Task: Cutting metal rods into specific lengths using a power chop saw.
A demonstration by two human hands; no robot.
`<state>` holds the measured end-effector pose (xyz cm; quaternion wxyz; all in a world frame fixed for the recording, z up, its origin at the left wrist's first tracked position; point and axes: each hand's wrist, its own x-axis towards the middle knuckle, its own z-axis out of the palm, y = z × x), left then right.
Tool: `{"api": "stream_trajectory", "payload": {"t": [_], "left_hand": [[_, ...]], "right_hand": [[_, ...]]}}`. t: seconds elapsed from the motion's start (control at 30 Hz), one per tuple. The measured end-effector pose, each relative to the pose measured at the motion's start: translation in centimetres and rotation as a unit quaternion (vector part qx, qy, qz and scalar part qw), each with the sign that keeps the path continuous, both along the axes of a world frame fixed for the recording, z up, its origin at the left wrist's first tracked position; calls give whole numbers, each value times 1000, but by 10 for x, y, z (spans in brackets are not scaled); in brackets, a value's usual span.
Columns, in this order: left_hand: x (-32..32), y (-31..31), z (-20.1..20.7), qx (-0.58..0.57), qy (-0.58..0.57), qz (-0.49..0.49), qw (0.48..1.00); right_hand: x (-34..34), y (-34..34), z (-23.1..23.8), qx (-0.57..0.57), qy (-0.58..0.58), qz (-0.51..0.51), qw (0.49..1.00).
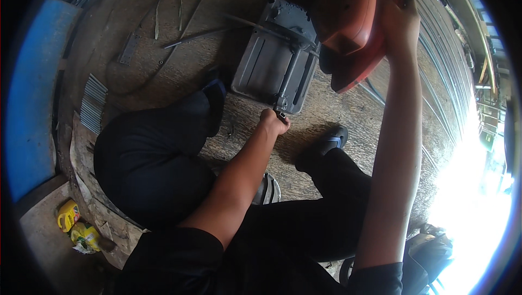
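Rough, stained floor [244,137] fills the middle of a cluttered workshop, with long metal rods [435,80] along the right, a blue panel [35,94] on the left and harsh glare at the lower right. On that floor, just beyond the person's sandalled feet, stands a chop saw [354,9].

The left hand [276,122] is curled around a small crank handle at the near end of the vise screw [288,77]. The right hand [399,26] lies against the back of the saw's head; its fingers are partly lost in shadow, so I cannot tell how tightly they close.

The main risk seems to be the bar [253,23] across the base: if the vise is loose, it could twist or kick under the disc. Should the right hand slip, the heavy head might drop while the left forearm is near. Bare hands and open sandals [336,138] would give little protection from sparks or hot offcuts.

As for looks, the head has a rounded orange-red casing, scuffed and dark in places. Its base [258,72] is a grey ribbed metal plate with rounded corners, dusty and worn. The cutting disc cannot be made out clearly.
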<state>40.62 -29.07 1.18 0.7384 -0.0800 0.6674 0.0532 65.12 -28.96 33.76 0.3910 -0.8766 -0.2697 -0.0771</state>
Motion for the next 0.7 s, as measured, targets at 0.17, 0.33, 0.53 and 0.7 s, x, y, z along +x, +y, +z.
{"api": "stream_trajectory", "payload": {"t": [0.17, 0.33, 0.53, 0.7], "left_hand": [[11, 3, 2, -77, -53, 57, 994], [21, -10, 5, 25, 84, -17, 996], [18, -16, 8, 71, 87, -15, 994], [19, -18, -3, 185, 114, -548, 807]], "right_hand": [[3, -1, -7, 20, -50, -15, 998], [1, -4, -12, 52, -43, 4, 998], [-40, -12, -38, 94, -64, -13, 993], [-74, -26, -61, 157, -10, 15, 987]]}}
